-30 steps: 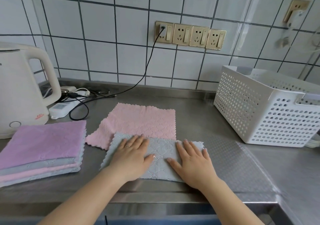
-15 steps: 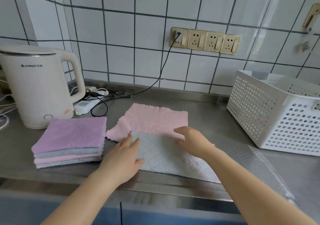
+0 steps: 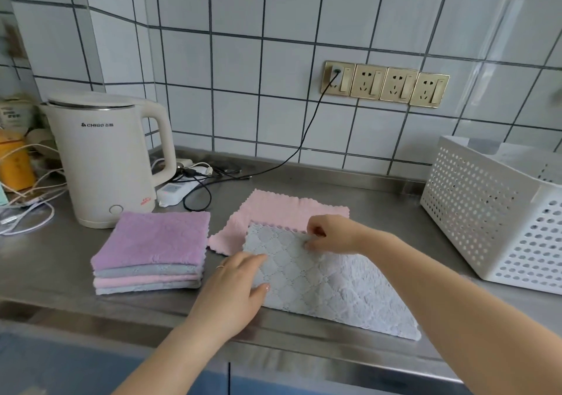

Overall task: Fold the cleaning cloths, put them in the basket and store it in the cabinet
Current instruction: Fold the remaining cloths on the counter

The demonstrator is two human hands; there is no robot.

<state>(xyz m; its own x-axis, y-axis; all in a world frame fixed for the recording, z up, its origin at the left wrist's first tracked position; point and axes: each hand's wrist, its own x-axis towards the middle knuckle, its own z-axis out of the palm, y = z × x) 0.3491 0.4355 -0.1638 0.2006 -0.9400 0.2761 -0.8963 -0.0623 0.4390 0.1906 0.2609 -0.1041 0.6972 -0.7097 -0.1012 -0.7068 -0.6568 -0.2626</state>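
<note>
A grey cloth (image 3: 319, 279) is laid flat near the front edge of the steel table (image 3: 380, 212). Its far edge is pinched by the right hand (image 3: 330, 234), with the fingers (image 3: 313, 232) closed on the cloth. The left side of the cloth is pressed down by the left hand (image 3: 235, 288), whose fingers are spread open and flat and grip nothing. A ring (image 3: 219, 267) is worn on that hand.

A pink cloth (image 3: 286, 210) is spread just behind the grey one and is partly covered by it. To the left, a neat pile of folded cloths (image 3: 152, 251) is seen, with a purple one on top. The pile is just beside the pink cloth.

A white basket (image 3: 486, 209) full of small holes is set on the table to the right, well apart from the cloths. A cream kettle (image 3: 106, 157) is stood behind the pile. A black cable (image 3: 307, 133) is plugged into a gold wall socket (image 3: 338, 78) on the tiled wall.
</note>
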